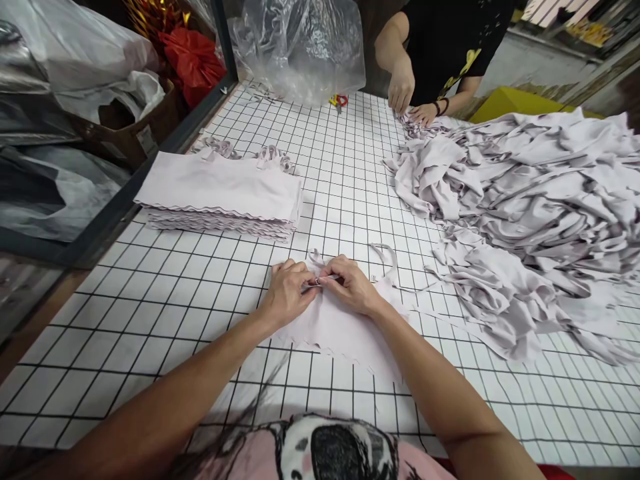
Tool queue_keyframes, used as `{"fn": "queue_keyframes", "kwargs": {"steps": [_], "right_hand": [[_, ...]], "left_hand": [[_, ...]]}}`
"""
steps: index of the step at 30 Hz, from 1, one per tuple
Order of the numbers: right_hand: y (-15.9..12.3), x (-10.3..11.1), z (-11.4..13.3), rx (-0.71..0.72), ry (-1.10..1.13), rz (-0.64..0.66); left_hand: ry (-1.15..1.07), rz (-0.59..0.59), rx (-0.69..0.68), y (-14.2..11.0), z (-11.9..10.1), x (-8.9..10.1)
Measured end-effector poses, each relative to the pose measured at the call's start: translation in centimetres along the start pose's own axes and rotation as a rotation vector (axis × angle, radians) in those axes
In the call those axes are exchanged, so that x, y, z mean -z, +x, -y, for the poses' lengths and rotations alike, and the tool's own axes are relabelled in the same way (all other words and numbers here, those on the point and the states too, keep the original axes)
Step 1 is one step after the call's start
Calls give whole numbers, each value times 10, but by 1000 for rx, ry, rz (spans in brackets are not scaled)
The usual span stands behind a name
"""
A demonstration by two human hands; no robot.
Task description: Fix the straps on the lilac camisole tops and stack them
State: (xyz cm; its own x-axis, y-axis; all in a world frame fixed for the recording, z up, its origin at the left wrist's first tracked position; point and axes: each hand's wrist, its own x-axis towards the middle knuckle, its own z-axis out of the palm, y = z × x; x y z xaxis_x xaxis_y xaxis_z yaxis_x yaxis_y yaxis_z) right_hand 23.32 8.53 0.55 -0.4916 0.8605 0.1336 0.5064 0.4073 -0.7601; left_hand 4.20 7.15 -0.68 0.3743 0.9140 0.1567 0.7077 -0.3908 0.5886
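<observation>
A pale pinkish top with thin straps [345,327] lies on the grid-patterned table, its wavy hem toward me. My left hand [289,287] is closed in a pinch on the top's upper edge near a strap. Right beside it, my right hand [346,283] pinches the same edge, and the thumbs nearly meet over a small fold. What exactly sits between the fingertips is partly hidden. One loose strap [387,257] curls out on the table beyond my right hand.
A neat stack of folded tops [225,190] stands at the left. A large heap of loose tops [540,200] covers the right. Across the table a co-worker's hands [407,97] handle fabric. Scissors [339,101] lie by a clear plastic bag [305,53] at the back.
</observation>
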Motion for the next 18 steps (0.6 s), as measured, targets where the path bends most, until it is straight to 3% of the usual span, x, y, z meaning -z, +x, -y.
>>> {"fn": "queue_keyframes", "kwargs": {"steps": [18], "right_hand": [[0, 8, 5, 82, -178, 53]], "left_hand": [[-30, 17, 41, 2, -4, 2]]}}
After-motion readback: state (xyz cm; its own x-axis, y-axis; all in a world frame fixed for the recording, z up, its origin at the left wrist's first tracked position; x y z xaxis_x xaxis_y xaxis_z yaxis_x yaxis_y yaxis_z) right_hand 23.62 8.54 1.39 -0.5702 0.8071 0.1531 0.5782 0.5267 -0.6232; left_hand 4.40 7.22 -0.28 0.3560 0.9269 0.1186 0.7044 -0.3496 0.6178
